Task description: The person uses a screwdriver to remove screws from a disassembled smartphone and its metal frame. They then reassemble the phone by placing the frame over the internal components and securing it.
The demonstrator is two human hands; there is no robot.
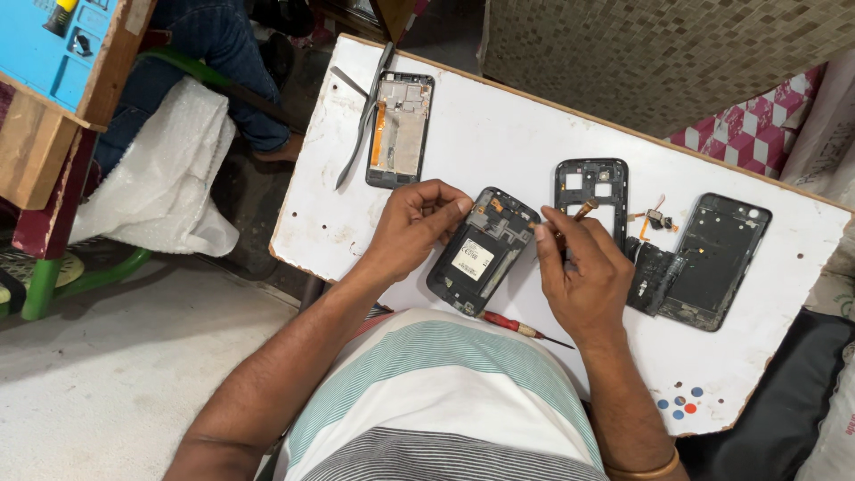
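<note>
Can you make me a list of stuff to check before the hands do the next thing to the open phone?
1. Open phone held steady: ok, the left hand grips its top left edge.
2. Tool ready: ok, the right hand holds a thin brown-handled tool at the phone's top right corner.
3. Tool tip seated on a screw: cannot tell, fingers hide it.
4. Phone flat on the white board: ok.
5. Spare red screwdriver safely placed: not ok, it lies at the board's near edge.
6. Removed parts out of the way: ok, the black frame and back cover lie to the right.
</note>
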